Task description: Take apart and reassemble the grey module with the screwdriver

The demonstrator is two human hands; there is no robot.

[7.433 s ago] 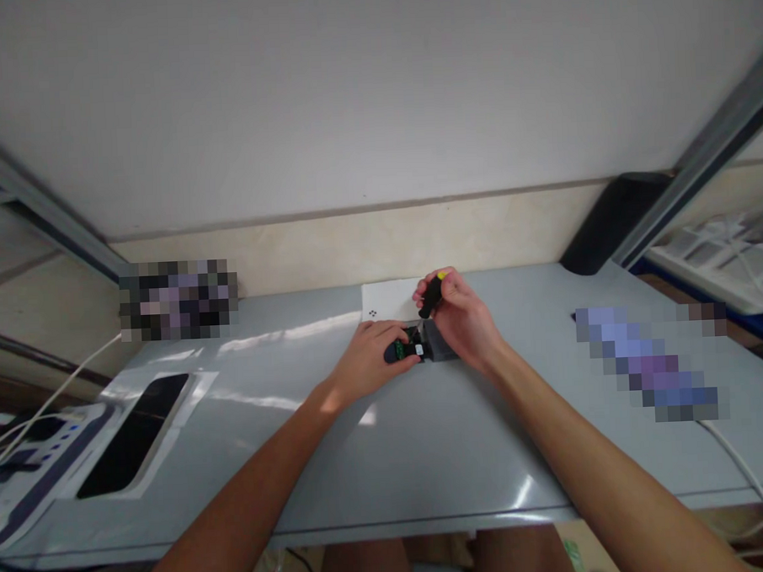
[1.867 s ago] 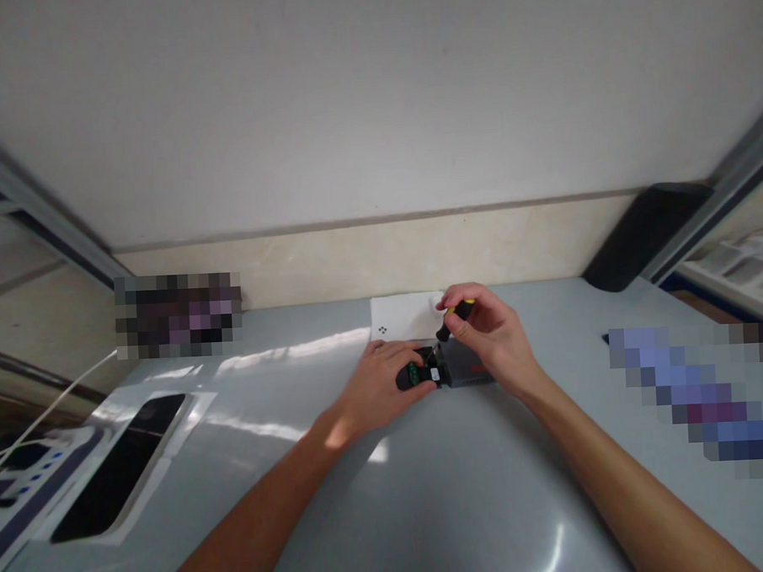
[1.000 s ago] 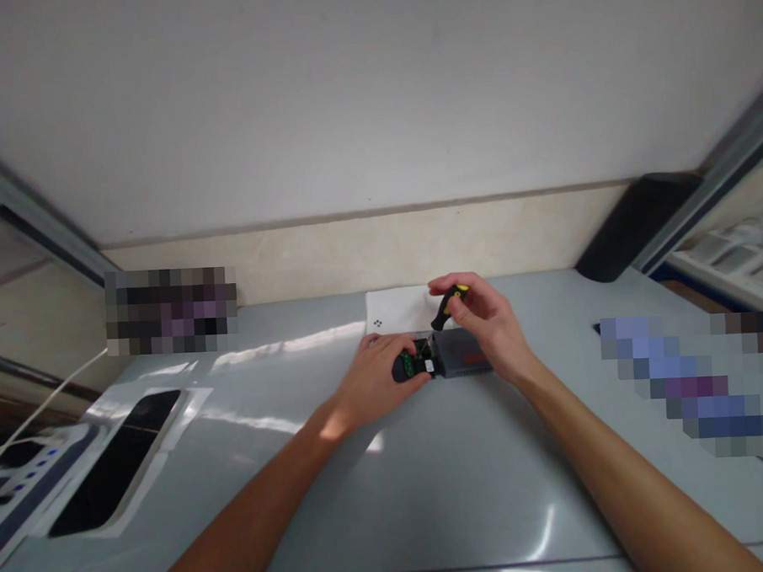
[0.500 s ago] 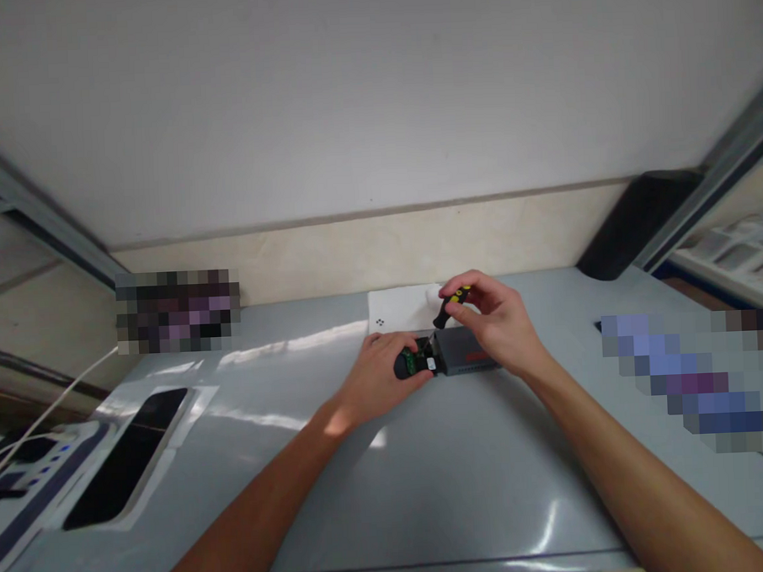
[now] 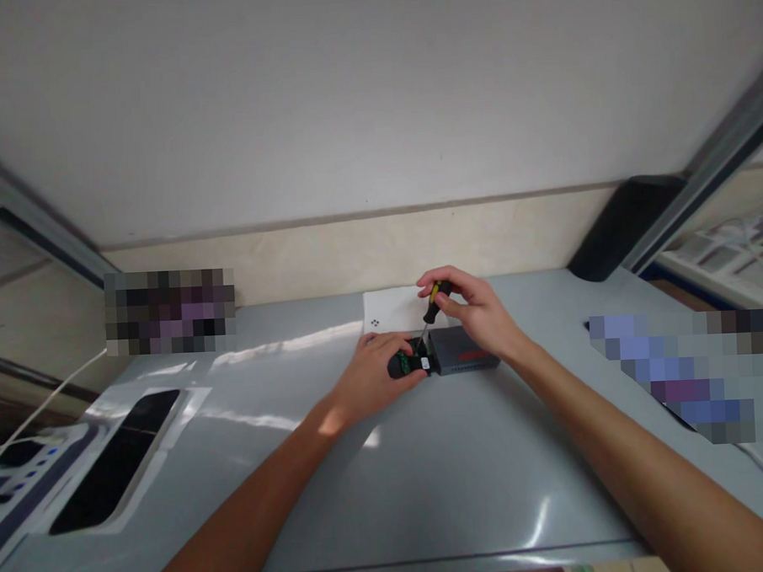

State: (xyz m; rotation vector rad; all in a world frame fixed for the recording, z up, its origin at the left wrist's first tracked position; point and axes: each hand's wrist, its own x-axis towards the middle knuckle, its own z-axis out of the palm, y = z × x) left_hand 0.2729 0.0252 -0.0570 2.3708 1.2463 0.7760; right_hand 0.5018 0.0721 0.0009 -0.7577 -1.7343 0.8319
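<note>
My left hand (image 5: 376, 370) grips a small black device with a green circuit board (image 5: 405, 363) showing, thumb and fingers on opposite sides of it. In my right hand (image 5: 477, 309) is a screwdriver (image 5: 438, 300) with a black and yellow handle, held between thumb and fingers. Its thin shaft slants down to the left, the tip over the circuit board; whether it touches is too small to tell. Against the right end of the board lies a dark grey box (image 5: 464, 351) with reddish print on top. A white paper sheet (image 5: 392, 309) lies behind them.
A black flat panel (image 5: 120, 458) on white paper lies at the left of the grey table (image 5: 390, 488). At the far left is a white and blue tray (image 5: 29, 487). A black cylinder (image 5: 625, 225) leans at the back right. Blurred-out objects sit left and right.
My right hand has shifted left, and the screwdriver stands more upright with its shaft now visible over the board. My left hand keeps its hold. The whole view has moved slightly.
</note>
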